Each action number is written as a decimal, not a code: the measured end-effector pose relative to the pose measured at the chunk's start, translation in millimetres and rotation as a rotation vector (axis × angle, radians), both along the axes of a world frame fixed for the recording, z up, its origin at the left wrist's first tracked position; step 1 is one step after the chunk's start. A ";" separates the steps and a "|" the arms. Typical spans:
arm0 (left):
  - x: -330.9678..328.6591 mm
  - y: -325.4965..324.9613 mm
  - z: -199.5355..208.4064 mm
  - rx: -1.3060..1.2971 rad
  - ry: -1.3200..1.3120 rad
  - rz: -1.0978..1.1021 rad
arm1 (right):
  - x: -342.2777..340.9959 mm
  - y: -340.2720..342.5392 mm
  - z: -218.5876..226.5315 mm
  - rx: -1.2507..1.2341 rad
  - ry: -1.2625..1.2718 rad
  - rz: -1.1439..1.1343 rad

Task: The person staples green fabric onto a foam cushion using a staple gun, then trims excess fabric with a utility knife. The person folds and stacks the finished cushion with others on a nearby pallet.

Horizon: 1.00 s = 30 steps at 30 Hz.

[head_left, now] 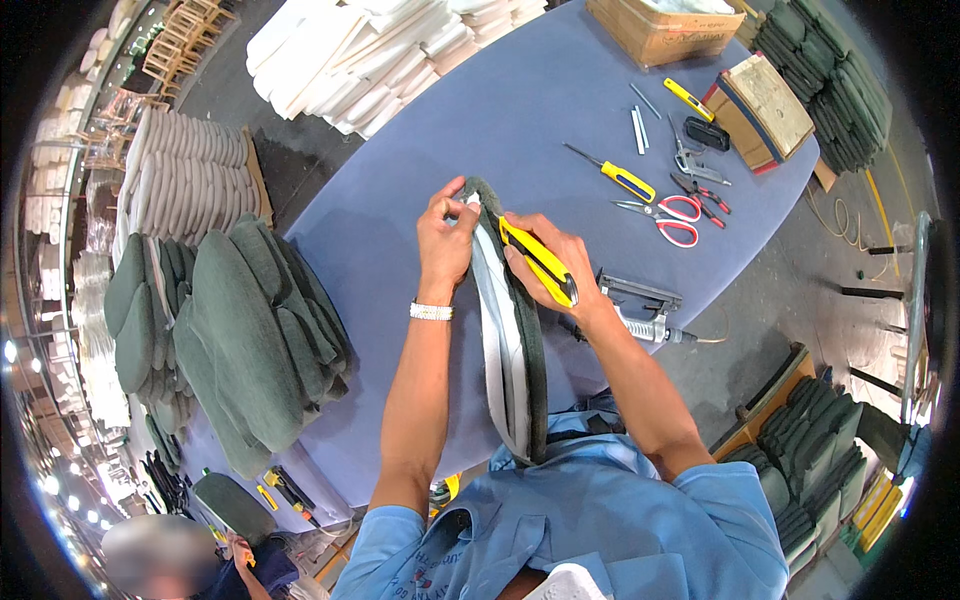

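Observation:
A dark green upholstered pad (537, 400) stands on edge in front of me, its far end raised above the blue-covered table and its near end against my body. White and grey lining shows along its left side. At the pad's far tip, my left hand (447, 240) pinches the fabric edge between thumb and fingers. My right hand (562, 262) is closed round a yellow and black utility knife (540, 264), held against the pad's right side just below the tip. Its blade cannot be made out. A pneumatic staple gun (645, 310) lies beside my right forearm.
On the table's right lie red-handled scissors (668, 218), a yellow screwdriver (628, 181), pliers (700, 198) and a blow gun (697, 165). Cardboard boxes (765, 110) stand behind them. Green pads (250, 330) are piled at left. A co-worker's hand (240, 548) shows lower left.

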<state>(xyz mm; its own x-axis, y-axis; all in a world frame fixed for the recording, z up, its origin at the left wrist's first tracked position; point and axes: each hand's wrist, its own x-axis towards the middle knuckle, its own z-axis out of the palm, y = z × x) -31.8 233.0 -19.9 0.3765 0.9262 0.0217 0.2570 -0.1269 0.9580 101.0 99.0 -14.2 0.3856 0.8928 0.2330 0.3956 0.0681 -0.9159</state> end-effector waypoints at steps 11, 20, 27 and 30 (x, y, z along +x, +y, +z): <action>-7.1 5.8 0.4 -0.132 -0.162 -0.030 | -11.6 -24.2 8.4 -0.006 0.032 -0.031; -3.4 4.2 4.8 -0.399 -0.446 -0.010 | -26.9 -63.7 14.8 -0.016 0.111 -0.042; -3.0 3.5 17.0 -0.431 -0.526 -0.004 | -42.3 -106.7 16.9 -0.048 0.051 -0.023; -3.2 -1.6 26.1 -0.338 -0.546 0.020 | -48.1 -120.0 25.4 -0.012 0.029 -0.007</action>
